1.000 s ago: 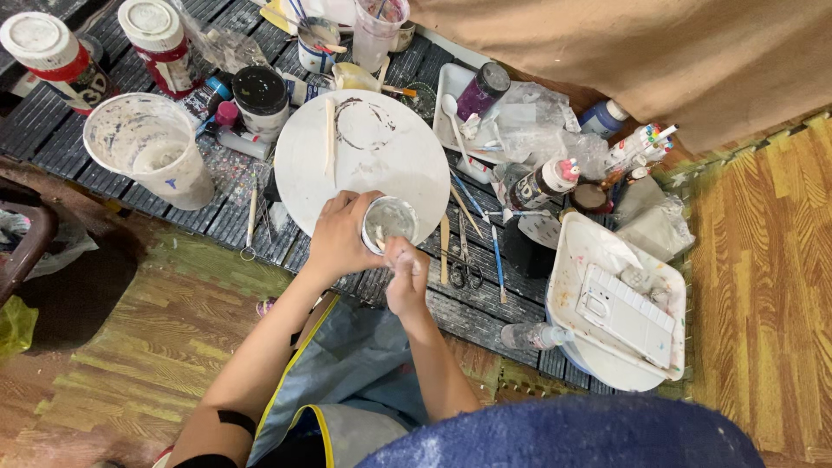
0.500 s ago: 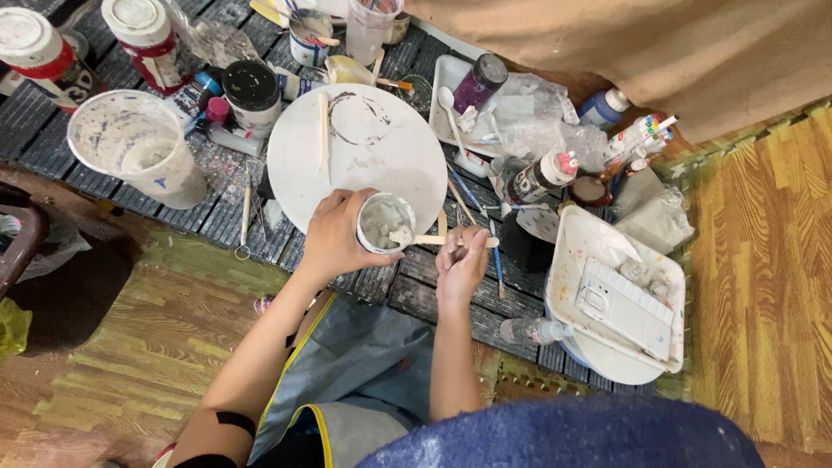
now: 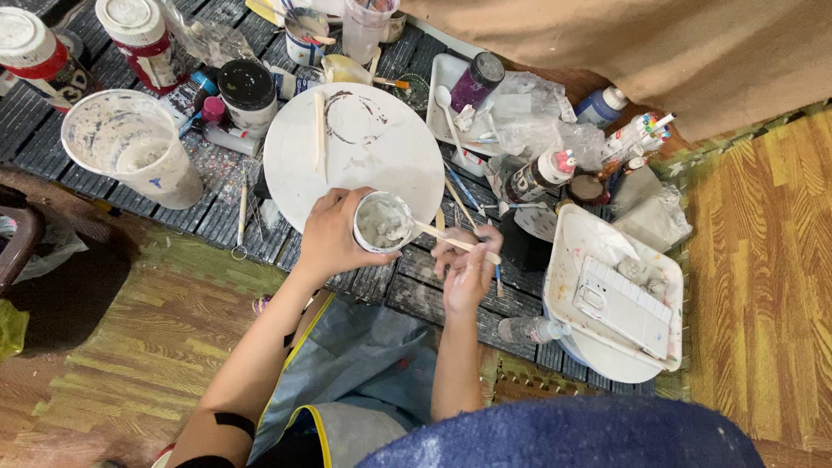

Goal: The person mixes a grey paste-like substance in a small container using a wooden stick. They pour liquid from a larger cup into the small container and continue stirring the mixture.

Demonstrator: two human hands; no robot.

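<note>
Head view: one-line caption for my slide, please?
Left hand grips a small paint-smeared cup while right hand holds a wooden stick into it.

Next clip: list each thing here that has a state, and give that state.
small cup: held upright, grey-white mix inside
wooden stick: tip in the cup
left hand: wrapped around the cup
right hand: gripping the stick
round white board: flat, smeared
large plastic cup: upright, open
purple bottle: capped

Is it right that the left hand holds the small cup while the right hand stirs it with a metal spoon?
Not quite. The head view shows the right hand holding a wooden stick, not a metal spoon. The left hand does hold the small cup.
</note>
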